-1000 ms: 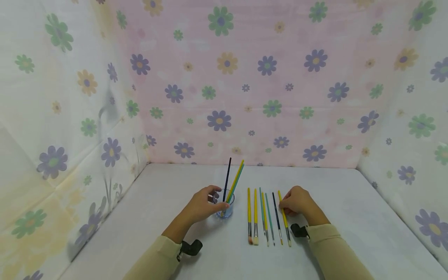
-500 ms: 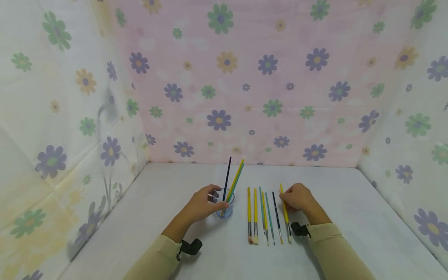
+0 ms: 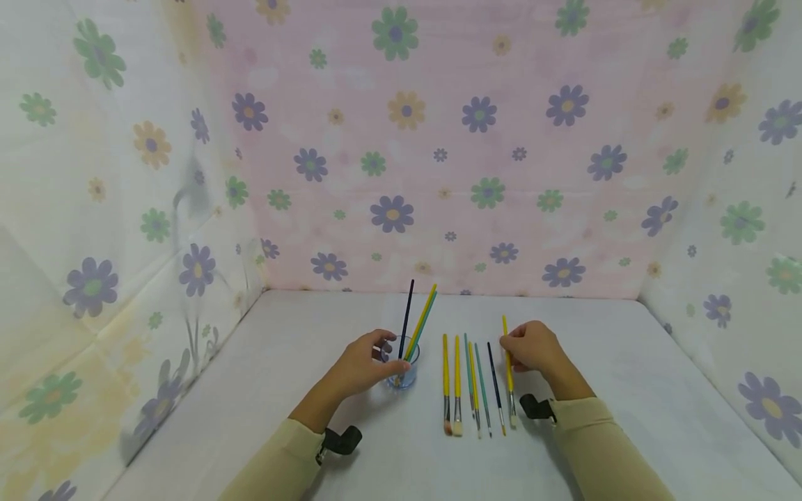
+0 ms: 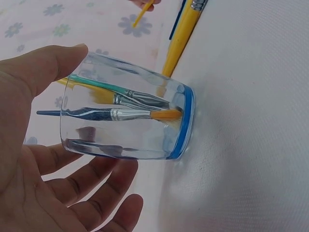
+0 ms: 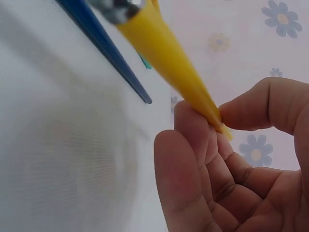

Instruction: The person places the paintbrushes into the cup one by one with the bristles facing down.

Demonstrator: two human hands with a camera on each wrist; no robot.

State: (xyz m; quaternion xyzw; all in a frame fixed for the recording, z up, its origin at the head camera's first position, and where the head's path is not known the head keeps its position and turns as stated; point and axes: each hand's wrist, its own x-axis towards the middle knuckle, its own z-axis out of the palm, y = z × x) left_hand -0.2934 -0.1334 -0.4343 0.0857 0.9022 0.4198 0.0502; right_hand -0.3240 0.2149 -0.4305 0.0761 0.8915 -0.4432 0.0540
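My left hand (image 3: 363, 365) is curled round a clear glass (image 4: 140, 140) with a blue base, thumb at the rim and fingertips along the other side. Inside it lean a dark blue paintbrush (image 3: 407, 313) with orange bristles, a yellow paintbrush (image 3: 425, 316) and a green paintbrush (image 3: 428, 319), bristles down. My right hand (image 3: 532, 346) pinches another yellow paintbrush (image 5: 169, 58) between thumb and fingers along its handle. That brush has pale bristles, pointing toward me, and its handle end sticks up beyond the fingers.
Between the hands several paintbrushes lie side by side on the white table (image 3: 407, 459), including a broad yellow one (image 3: 458, 369) and a dark blue one (image 3: 494, 379). Flower-patterned cloth walls (image 3: 351, 90) stand behind and at both sides.
My right hand has shifted slightly away from me with the yellow paintbrush, which has moved off the row's line and turned more upright in view. The left hand stays at the glass.
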